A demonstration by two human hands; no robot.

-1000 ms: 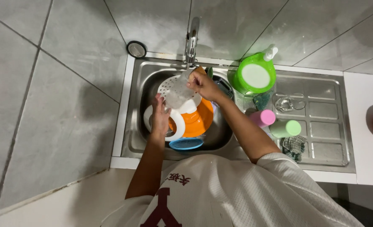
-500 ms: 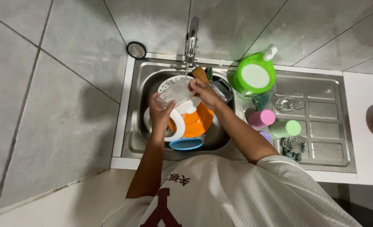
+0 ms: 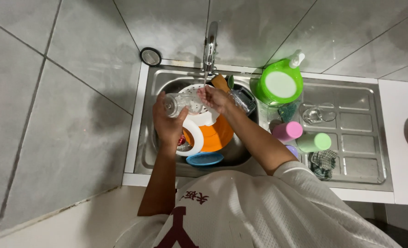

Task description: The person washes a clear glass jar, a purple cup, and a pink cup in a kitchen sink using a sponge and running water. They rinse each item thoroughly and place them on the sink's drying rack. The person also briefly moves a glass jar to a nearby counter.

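1. I see the left hand wrapped round a clear glass, fingers closed on it — held over the sink basin, near its left wall.
2. Right hand is under the tap at the back edge; fingers loosely curled, can't tell if it grips anything.
3. Below both: white strainer on an orange bowl.
4. Green soap bottle sits at the drainboard's back-left corner — pink cup and green cup lie nr its front.

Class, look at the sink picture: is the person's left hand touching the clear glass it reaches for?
Touching. The head view shows the left hand with fingers wrapped round the clear glass, no gap between them, above the sink.
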